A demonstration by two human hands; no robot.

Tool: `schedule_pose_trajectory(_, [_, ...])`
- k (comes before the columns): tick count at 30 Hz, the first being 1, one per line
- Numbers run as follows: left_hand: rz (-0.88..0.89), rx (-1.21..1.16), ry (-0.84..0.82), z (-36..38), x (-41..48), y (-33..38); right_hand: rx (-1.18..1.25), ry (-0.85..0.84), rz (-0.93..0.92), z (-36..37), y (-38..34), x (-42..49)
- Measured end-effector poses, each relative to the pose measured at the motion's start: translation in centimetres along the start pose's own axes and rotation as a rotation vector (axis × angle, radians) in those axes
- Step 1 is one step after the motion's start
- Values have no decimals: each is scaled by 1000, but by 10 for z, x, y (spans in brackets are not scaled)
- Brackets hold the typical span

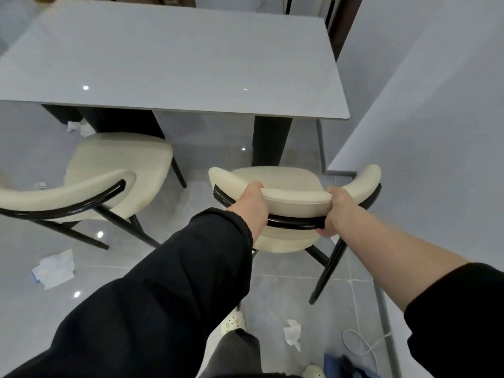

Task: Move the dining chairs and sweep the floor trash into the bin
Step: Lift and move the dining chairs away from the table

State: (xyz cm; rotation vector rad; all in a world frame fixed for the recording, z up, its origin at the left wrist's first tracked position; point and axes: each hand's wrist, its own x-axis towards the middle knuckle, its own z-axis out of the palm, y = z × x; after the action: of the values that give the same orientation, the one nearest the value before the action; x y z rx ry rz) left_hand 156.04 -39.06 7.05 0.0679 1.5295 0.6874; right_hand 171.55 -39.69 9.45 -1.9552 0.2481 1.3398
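Note:
A cream dining chair (286,181) with a black frame stands in front of me, near the table's right end. My left hand (252,207) grips the left part of its curved backrest, and my right hand (338,211) grips the right part. A second cream chair (120,162) stands to the left, partly under the table. Trash lies on the grey tile floor: a crumpled white paper (54,270) at the left, a white tissue (293,334) near my feet, and another white scrap (75,126) under the table.
The grey dining table (174,58) fills the upper view. A pale wall (425,110) runs close along the right. A white cable (360,347) and a blue object (341,364) lie at the bottom right. A small scrap (41,185) lies at the far left.

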Motion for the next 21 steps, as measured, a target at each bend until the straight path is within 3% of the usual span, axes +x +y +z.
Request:
schedule_pose_trajectory(1, [32, -30, -18, -5, 1, 12, 5, -6, -2, 10, 1, -2])
schedule_pose_trajectory(3, [54, -102, 135, -22, -3, 27, -3, -36, 5, 35, 6, -7])
schedule_pose_trajectory(11, [-34, -213, 225, -67, 36, 82, -9, -124, 31, 111, 20, -9])
schedule_pose_trajectory(18, [0, -231, 160, -85, 61, 83, -6, -167, 95, 128, 33, 0])
schedule_pose_trajectory(21, [-15, -203, 119, -93, 70, 72, 60, -297, 137, 113, 42, 14])
